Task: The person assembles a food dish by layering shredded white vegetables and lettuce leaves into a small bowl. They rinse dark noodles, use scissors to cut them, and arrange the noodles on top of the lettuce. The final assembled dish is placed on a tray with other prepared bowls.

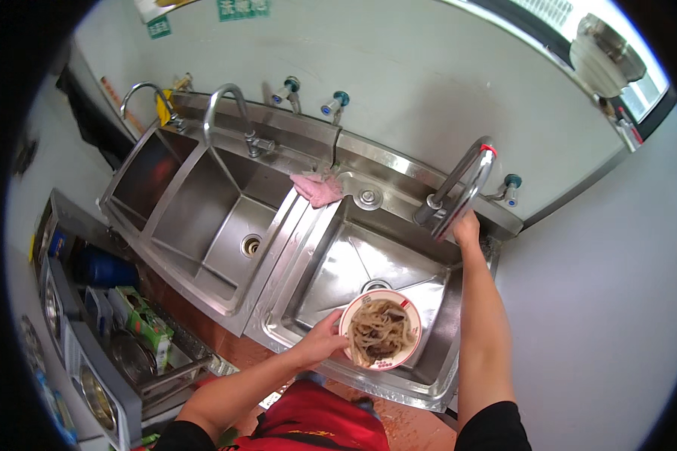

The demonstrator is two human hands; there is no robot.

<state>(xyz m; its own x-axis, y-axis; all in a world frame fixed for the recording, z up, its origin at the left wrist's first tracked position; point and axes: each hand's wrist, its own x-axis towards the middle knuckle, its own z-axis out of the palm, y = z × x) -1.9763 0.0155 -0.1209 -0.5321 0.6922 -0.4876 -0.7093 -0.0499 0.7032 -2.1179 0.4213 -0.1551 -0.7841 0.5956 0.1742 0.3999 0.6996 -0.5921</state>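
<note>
My left hand (325,340) grips the left rim of a white bowl (349,328) with red marks along its edge. Limp, pale brown strips (381,331), perhaps torn mushrooms, fill the bowl, which is over the near part of the right sink basin (338,263). My right arm reaches to the back of that basin. There my right hand (467,228) is at the base of the curved steel faucet (466,184), which has a red band near its top. The spout covers my fingers, so their grip is hidden. No running water can be made out.
A pink cloth (317,189) lies on the ledge between the basins. Farther left are another basin (203,218) and two more faucets. Valves (335,104) stick out of the back wall. A rack (177,376) with a green box (143,323) and lids stands at the lower left.
</note>
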